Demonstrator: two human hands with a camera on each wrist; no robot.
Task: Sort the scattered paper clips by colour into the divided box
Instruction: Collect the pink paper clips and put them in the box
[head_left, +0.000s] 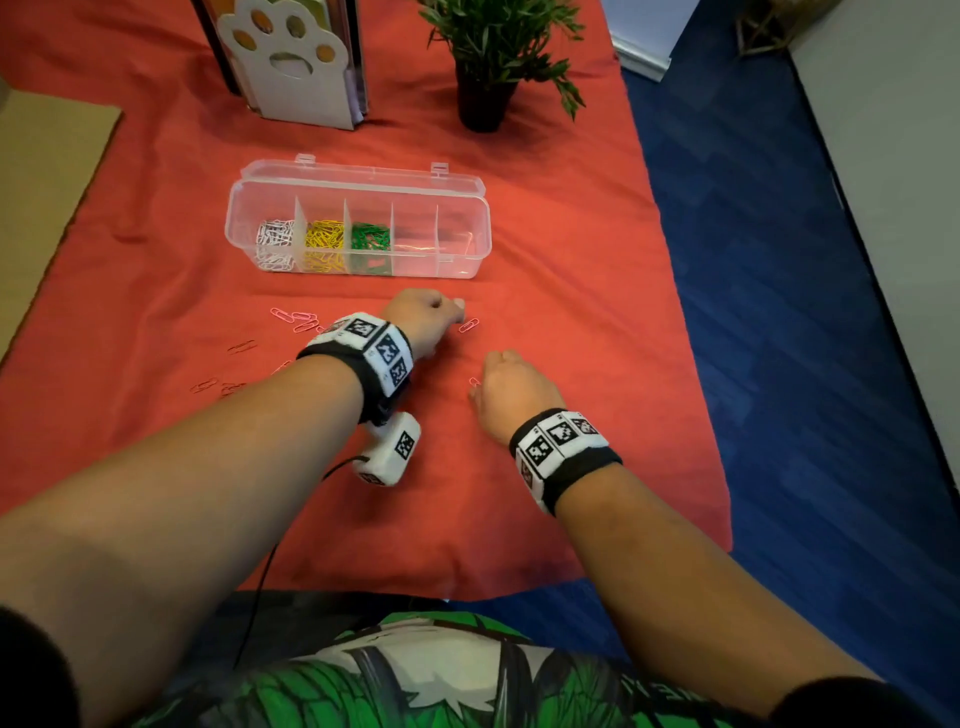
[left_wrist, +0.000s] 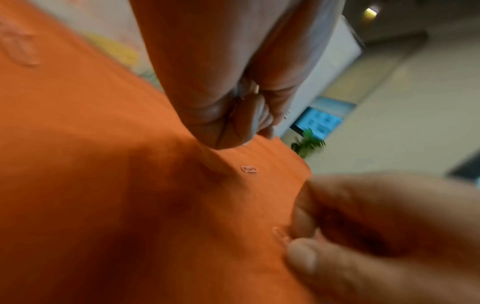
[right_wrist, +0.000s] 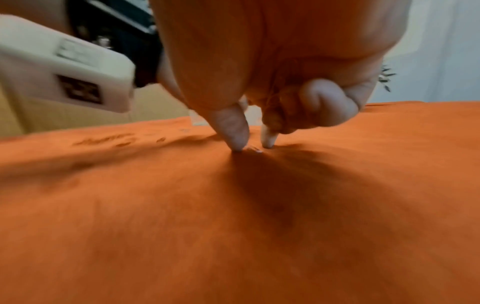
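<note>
Both forearms fill the lower part of the head view, each with a marker band at the wrist. My right hand (head_left: 511, 387) sits right of centre on the red cloth (head_left: 571, 312), thumb and forefinger (right_wrist: 232, 129) pointing down with their tips touching the cloth on either side of a pink clip (right_wrist: 255, 149); the other fingers are curled in. The gap between the two tips is narrow, and I cannot tell whether they already grip the clip. My left hand (head_left: 426, 319) lies just above and left of it, curled into a loose fist, its knuckles close to another pink clip (head_left: 468, 326) that lies free on the cloth. What the fist holds, if anything, is hidden in the blurred left wrist view.

More pink clips (head_left: 296, 318) lie scattered at centre left, some cut off behind my left wrist. Higher up, the box (head_left: 462, 228) stands open, with white, yellow and green clips in its three left compartments; whatever is in the two right ones is too faint to make out.
</note>
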